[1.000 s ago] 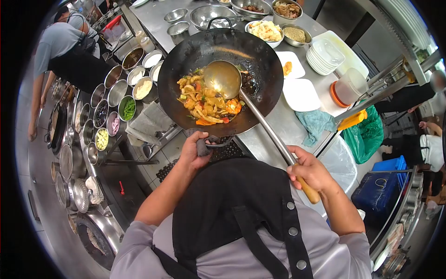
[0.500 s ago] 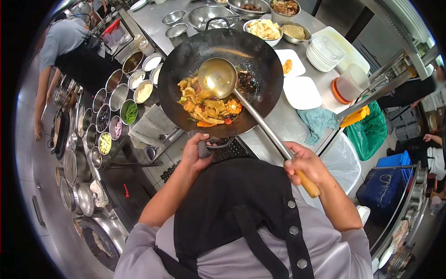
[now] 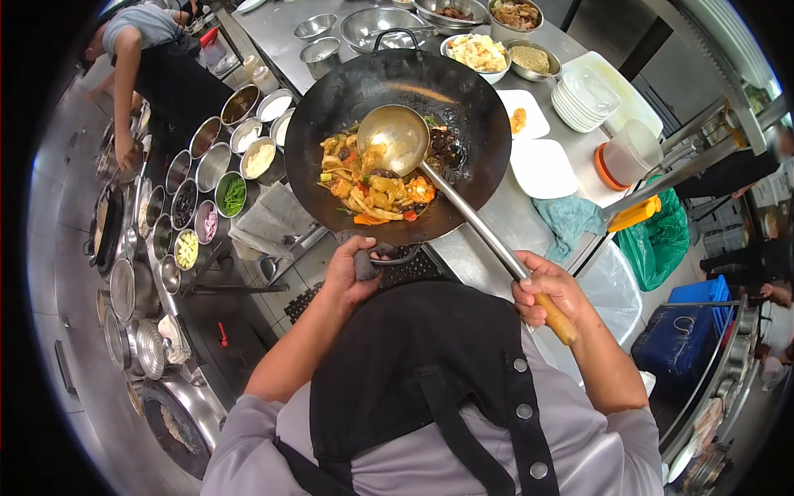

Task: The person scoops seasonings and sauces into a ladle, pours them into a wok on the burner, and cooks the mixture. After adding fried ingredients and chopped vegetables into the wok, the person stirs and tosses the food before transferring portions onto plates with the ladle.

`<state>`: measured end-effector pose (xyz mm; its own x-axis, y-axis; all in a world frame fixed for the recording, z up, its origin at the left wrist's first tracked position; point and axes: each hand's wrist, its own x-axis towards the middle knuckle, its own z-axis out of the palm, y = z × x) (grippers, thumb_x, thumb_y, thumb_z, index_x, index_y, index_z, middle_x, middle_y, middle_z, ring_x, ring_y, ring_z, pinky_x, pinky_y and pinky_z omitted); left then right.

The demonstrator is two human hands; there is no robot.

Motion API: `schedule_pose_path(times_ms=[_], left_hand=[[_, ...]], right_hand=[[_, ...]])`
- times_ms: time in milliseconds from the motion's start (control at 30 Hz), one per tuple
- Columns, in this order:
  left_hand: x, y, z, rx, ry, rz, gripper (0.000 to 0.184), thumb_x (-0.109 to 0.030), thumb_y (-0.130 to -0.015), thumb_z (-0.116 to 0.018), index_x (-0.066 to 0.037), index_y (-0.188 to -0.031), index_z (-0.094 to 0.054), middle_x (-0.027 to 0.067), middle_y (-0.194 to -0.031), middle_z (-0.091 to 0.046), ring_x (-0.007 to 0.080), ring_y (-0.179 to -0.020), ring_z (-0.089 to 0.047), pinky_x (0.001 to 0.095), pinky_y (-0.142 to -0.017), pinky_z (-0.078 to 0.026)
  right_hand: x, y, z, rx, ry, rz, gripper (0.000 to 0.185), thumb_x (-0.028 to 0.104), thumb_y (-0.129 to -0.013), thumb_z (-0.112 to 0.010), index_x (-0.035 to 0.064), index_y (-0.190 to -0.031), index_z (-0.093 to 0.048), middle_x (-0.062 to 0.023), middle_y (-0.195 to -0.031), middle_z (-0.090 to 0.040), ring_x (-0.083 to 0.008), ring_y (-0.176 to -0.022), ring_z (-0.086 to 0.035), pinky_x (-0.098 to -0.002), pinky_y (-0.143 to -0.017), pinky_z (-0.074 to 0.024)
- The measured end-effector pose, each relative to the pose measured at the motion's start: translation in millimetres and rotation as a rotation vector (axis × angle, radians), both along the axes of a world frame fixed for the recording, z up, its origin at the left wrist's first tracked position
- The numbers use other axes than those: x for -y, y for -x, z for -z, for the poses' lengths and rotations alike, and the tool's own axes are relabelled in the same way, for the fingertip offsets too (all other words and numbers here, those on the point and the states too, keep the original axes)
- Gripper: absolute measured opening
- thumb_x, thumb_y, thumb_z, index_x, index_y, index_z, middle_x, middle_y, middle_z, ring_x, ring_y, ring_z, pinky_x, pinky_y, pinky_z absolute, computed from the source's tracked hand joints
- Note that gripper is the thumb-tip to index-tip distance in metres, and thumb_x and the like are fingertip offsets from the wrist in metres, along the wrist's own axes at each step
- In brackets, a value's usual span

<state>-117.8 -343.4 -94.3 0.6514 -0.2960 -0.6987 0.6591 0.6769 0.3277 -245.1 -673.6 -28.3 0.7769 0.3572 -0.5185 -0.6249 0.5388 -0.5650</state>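
Observation:
A large black wok (image 3: 318,107) is in front of me over the steel table's near end. My left hand (image 3: 354,269) grips its near handle through a dark grey cloth (image 3: 365,263). Stir-fried food (image 3: 372,192) in yellow-brown sauce, with pieces of orange, red and green, lies in the wok's near half. My right hand (image 3: 543,289) is closed round the wooden handle of a long steel ladle (image 3: 484,227). The ladle's bowl is inside the wok, above the food and partly hiding it. Whether the bowl touches the food I cannot tell.
To the wok's right are two white square plates (image 3: 544,169), one with a little food, a plate stack (image 3: 585,97) and a teal cloth (image 3: 571,223). Food bowls (image 3: 477,54) stand behind it. Ingredient containers (image 3: 234,196) line the left, where another person (image 3: 169,70) works.
The ladle's bowl has shifted slightly in the wok, and more food shows beneath it. My left hand keeps its grip. At the left, the other person's arm has moved up.

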Motion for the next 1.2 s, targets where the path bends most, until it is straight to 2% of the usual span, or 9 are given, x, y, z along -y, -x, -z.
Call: schedule_pose_path(times_ms=[133,267,367,433,567,633,800,933,1200], left_hand=[[-3,-2,4,-0.006,0.01,0.019,0.021,-0.002,-0.081,-0.064,-0.003,-0.098,-0.051,0.008,-0.085,-0.061,0.0108,-0.06,-0.059,0.0267,-0.067,-0.056],[-11,-5,18,-0.002,0.044,0.05,0.022,-0.002,-0.079,-0.067,-0.003,-0.094,-0.051,0.0087,-0.086,-0.06,0.0139,-0.065,-0.058,0.0241,-0.06,-0.056],[-10,-7,25,-0.017,0.028,0.084,0.021,-0.003,-0.078,-0.067,-0.003,-0.094,-0.053,0.0087,-0.086,-0.061,0.0136,-0.065,-0.058,0.0256,-0.063,-0.056],[-10,-7,21,0.025,0.07,0.104,0.02,-0.006,-0.079,-0.066,-0.003,-0.095,-0.054,0.0086,-0.087,-0.062,0.0131,-0.066,-0.059,0.027,-0.065,-0.055],[-4,-4,7,0.042,-0.018,0.088,0.021,-0.005,-0.078,-0.064,-0.003,-0.097,-0.056,0.0077,-0.086,-0.063,0.0145,-0.067,-0.06,0.0274,-0.067,-0.054],[-7,-5,14,0.058,-0.019,0.093,0.022,-0.005,-0.078,-0.064,-0.002,-0.099,-0.057,0.0081,-0.09,-0.065,0.0152,-0.069,-0.06,0.0271,-0.068,-0.053],[-13,-9,25,0.068,-0.002,0.152,0.028,-0.006,-0.078,-0.063,0.001,-0.105,-0.057,0.0131,-0.1,-0.068,0.0177,-0.078,-0.066,0.0276,-0.069,-0.053],[-7,-6,14,0.089,-0.001,0.133,0.029,-0.007,-0.078,-0.063,0.001,-0.106,-0.057,0.0146,-0.099,-0.068,0.0179,-0.075,-0.066,0.0279,-0.068,-0.054],[-11,-5,18,0.014,-0.002,0.042,0.024,-0.005,-0.078,-0.065,-0.002,-0.098,-0.052,0.01,-0.086,-0.06,0.0146,-0.063,-0.057,0.0294,-0.068,-0.055]], right_hand=[[-4,2,-1,0.063,-0.157,0.071,0.051,0.007,-0.091,-0.059,0.0105,-0.139,-0.043,-0.0075,-0.07,-0.049,-0.0147,-0.046,-0.045,-0.0276,-0.042,-0.0367],[2,8,-5,0.123,-0.347,0.163,0.051,0.007,-0.091,-0.058,0.0106,-0.139,-0.043,-0.0084,-0.071,-0.049,-0.0141,-0.046,-0.045,-0.0278,-0.041,-0.037],[17,17,-21,0.222,-0.576,0.225,0.063,0.006,-0.095,-0.05,0.008,-0.153,-0.025,-0.0103,-0.074,-0.047,-0.0142,-0.045,-0.045,-0.03,-0.04,-0.0381],[28,25,-32,0.271,-0.555,0.287,0.069,0.006,-0.095,-0.049,0.006,-0.155,-0.016,-0.0099,-0.073,-0.047,-0.014,-0.045,-0.045,-0.03,-0.039,-0.0382],[42,29,-49,0.349,-0.246,0.427,0.063,0.008,-0.093,-0.053,0.0053,-0.151,-0.028,-0.0075,-0.07,-0.047,-0.0131,-0.044,-0.045,-0.0278,-0.038,-0.0363],[45,19,-43,0.251,0.172,0.506,0.057,0.007,-0.092,-0.057,0.008,-0.145,-0.036,-0.0075,-0.07,-0.051,-0.0134,-0.045,-0.046,-0.0265,-0.039,-0.0356],[66,-10,11,0.187,0.542,0.426,0.061,0.003,-0.087,-0.06,0.0021,-0.144,-0.036,-0.0042,-0.069,-0.056,-0.013,-0.047,-0.052,-0.0269,-0.043,-0.0422],[61,-18,41,0.23,0.747,0.424,0.062,0.001,-0.089,-0.058,0.0032,-0.146,-0.035,-0.0046,-0.068,-0.055,-0.0126,-0.045,-0.051,-0.0258,-0.042,-0.0424],[46,-14,15,0.25,0.631,0.536,0.061,0.001,-0.088,-0.057,0.0086,-0.145,-0.038,-0.0053,-0.071,-0.053,-0.0127,-0.047,-0.049,-0.0269,-0.044,-0.0431]])
